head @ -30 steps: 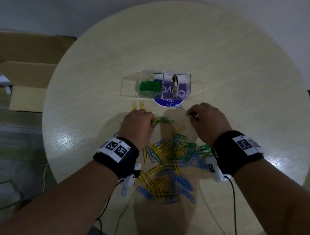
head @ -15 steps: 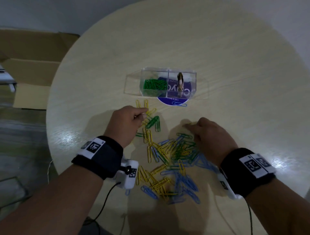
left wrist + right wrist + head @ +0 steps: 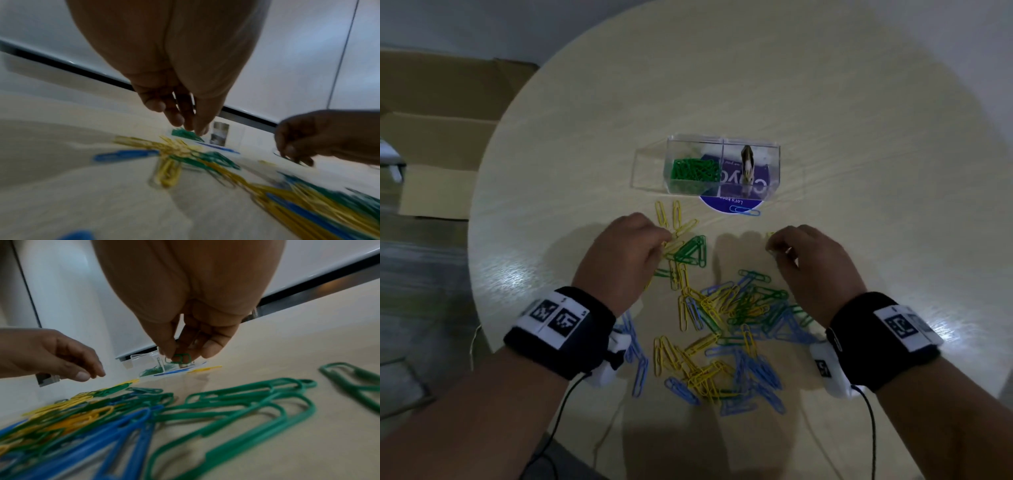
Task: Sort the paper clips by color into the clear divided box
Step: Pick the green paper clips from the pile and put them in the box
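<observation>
1. Since half a second ago your right hand (image 3: 813, 265) has lifted off the mixed pile and moved up toward the middle right of the head view, while your left hand (image 3: 621, 253) has stayed by the yellow clips left of centre.
2. In the right wrist view your right thumb and fingers (image 3: 168, 344) are clamped on a small green paper clip (image 3: 180, 359), held above the table.
3. Your left fingers (image 3: 174, 116) hang loosely apart in the left wrist view, tips just over the loose yellow paper clips (image 3: 676, 222); they grip nothing that shows.
4. The clear divided plastic box (image 3: 722, 168) sits at the centre of the head view, above both hands, on the round pale wooden table (image 3: 859, 137). Its left compartment holds a heap of sorted green clips (image 3: 693, 169).
5. A purple round printed card (image 3: 732, 202) lies under the box's near edge, with one blue paper clip (image 3: 744, 210) resting on it.
6. The unsorted pile of blue, yellow and green paper clips (image 3: 726, 329) spreads across the lower middle of the head view, between your wrists.
7. A brown cardboard box (image 3: 438, 137) lies on the floor at the upper left.
</observation>
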